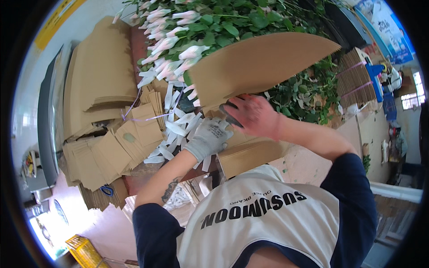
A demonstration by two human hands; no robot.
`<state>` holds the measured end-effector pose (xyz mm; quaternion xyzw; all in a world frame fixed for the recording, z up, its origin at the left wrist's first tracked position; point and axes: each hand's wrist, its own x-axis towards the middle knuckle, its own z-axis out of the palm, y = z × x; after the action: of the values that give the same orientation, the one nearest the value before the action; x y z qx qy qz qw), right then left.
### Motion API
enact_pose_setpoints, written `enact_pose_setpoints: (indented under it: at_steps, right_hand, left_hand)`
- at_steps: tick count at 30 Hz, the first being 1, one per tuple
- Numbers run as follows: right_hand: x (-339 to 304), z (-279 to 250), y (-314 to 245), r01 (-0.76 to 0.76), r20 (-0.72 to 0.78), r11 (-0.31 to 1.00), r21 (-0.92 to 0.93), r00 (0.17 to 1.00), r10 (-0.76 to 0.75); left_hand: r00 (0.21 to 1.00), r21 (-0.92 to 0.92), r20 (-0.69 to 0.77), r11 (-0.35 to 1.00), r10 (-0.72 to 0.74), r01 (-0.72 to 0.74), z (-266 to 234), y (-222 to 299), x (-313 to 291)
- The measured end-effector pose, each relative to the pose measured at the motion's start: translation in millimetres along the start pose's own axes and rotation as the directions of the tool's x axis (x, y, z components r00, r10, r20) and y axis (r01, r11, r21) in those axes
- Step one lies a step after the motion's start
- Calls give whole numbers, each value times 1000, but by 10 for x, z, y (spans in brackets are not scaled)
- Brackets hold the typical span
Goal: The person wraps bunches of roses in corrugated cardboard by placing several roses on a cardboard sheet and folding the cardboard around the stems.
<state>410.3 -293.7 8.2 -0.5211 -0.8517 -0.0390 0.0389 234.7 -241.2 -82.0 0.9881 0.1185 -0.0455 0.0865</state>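
A brown corrugated cardboard sheet (263, 67) is in front of me, its far part standing up in a curve and its near flap (250, 156) lying toward my body. My left hand (209, 137), in a grey glove, presses on the cardboard with its fingers bent. Close beside it on the right, my right hand (255, 116), in a pink glove with dark fingertips, has its fingers curled at the foot of the raised part. The fingertips of both hands are partly hidden. Behind the sheet lie leafy flower stems, their pale pink buds (192, 52) in white mesh sleeves.
Large cardboard sheets (100, 76) are stacked at the left. Small cardboard pieces (120, 147) and loose white strips (178, 127) lie nearer. Blue-handled scissors (107, 190) sit at the lower left. A tied cardboard bundle (355, 76) stands at the right. A yellow crate (85, 252) is below left.
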Motion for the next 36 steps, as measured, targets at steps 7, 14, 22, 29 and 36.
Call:
enact_pose_setpoints:
  at_steps: [7,14,22,29,36]
  right_hand:
    - [187,467,301,130,-133,965,-228,978,-163]
    - [734,693,345,96,215,994,61,971,-107]
    - [-719,-62,-62,41,-320,945,325,945,69]
    - [-2140,6,2,31,-345,796,605,911,226]
    - [-2128,8,61,-100,-283,852,513,918,278]
  left_hand:
    - [994,-48,71,996,85,-82,-139,-2,67]
    - [997,8,65,1000,28,-29,-86,-32,77]
    - [948,279,-171,936,268,-215,-127,169,371]
    - [844,276,500,959,-196,60,-360,442,788]
    - [766,162,629,986,-135,41,-621,441,870]
